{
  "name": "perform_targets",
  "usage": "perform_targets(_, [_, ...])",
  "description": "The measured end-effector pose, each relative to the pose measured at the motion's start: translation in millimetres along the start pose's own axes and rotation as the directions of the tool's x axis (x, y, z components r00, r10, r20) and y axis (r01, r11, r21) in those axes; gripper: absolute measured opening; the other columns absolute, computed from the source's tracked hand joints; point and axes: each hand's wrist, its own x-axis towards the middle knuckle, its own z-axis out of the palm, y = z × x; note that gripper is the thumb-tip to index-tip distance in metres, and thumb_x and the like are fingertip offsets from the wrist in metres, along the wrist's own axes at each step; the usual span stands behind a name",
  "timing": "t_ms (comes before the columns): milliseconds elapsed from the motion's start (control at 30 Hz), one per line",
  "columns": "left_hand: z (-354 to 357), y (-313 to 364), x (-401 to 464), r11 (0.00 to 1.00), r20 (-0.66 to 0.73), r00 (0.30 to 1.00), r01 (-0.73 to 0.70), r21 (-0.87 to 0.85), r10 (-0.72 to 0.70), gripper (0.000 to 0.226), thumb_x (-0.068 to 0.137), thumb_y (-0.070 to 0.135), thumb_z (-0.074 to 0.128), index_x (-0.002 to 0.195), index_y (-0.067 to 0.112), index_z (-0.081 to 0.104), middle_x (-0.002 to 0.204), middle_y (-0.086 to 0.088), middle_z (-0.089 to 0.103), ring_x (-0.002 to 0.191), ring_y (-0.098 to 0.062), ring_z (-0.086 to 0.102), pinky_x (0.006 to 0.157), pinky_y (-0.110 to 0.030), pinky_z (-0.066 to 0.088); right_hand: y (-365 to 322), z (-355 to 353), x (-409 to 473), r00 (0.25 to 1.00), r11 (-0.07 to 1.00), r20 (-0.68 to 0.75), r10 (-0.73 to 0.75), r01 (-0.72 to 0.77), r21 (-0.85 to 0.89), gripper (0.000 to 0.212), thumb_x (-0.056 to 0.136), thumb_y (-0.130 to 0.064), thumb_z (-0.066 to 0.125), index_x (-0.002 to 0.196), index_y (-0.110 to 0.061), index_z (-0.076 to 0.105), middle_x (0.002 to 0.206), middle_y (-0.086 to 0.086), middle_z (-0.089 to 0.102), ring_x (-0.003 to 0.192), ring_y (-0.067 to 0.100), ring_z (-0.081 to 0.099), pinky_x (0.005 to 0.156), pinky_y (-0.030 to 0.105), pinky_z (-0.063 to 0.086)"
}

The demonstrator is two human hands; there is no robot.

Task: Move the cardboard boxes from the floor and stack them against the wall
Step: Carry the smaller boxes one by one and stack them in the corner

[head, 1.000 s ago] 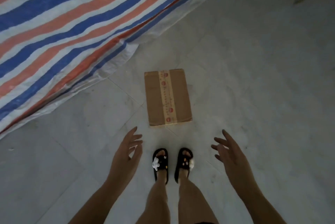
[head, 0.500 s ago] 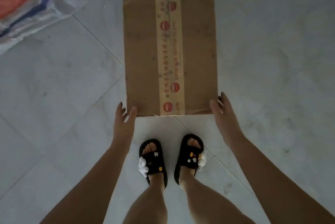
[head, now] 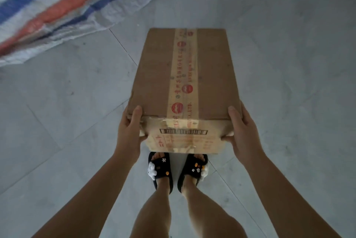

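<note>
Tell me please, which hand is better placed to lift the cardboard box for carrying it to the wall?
Neither alone, probably. The left hand and the right hand grip opposite near corners of the cardboard box, thumbs on top, fingers curled round the end face. The wide box likely needs both; they sit evenly.

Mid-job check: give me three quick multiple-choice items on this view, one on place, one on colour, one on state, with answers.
1. Where does the striped tarp lie relative to the cardboard box?
A. upper left
B. lower right
C. under the box

2. What colour is the print on the tape along the box top?
A. green
B. red
C. black

3. How is the box held?
A. one hand only
B. untouched
C. both hands at its near corners

Answers: 1 A, the tarp fills the upper left corner. 2 B, the logos are red. 3 C, the left hand and right hand grip either side.
</note>
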Motion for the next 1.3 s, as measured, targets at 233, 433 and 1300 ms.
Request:
perform_targets(233, [-61.3, 91.2, -158.6, 0.994, -0.076, 0.994, -0.084, -0.063, 0.080, 0.024, 0.097, 0.031, 0.045, 0.121, 0.027, 0.050, 0.102, 0.009, 0.060, 0.097, -0.009, 0.057, 0.092, -0.048, 0.047, -105.8, 2.5, -141.3, 0.992, 0.995, 0.104, -0.073, 0.079, -0.056, 0.034, 0.096, -0.028, 0.049, 0.125, -0.044, 0.048, 0.098, -0.026, 0.067, 0.093, 0.003, 0.066, 0.077, 0.040, 0.057])
perform_targets(433, [-101.2, 136.4, -286.5, 0.971, -0.143, 0.977, -0.182, -0.153, 0.160, 0.030, 0.095, 0.032, 0.046, 0.124, 0.026, 0.051, 0.103, 0.008, 0.061, 0.097, -0.011, 0.058, 0.087, -0.043, 0.049, -180.9, -10.2, -239.9, 0.962, 0.985, 0.231, -0.144, 0.161, -0.056, 0.042, 0.088, -0.034, 0.060, 0.126, -0.043, 0.047, 0.095, -0.033, 0.066, 0.087, -0.006, 0.065, 0.078, 0.043, 0.055])
perform_targets(1300, [-196.5, -41.6, -572.4, 0.599, -0.703, 0.698, -0.508, -0.619, -0.136, 0.029, 0.093, 0.036, 0.050, 0.120, 0.025, 0.051, 0.095, 0.010, 0.056, 0.086, -0.010, 0.053, 0.087, -0.048, 0.045, -155.5, 18.0, -455.5, 0.584, 0.857, 0.809, 0.069, 0.381, -0.347, 0.045, 0.086, -0.035, 0.059, 0.129, -0.039, 0.047, 0.113, -0.009, 0.060, 0.096, 0.014, 0.059, 0.086, 0.051, 0.053])
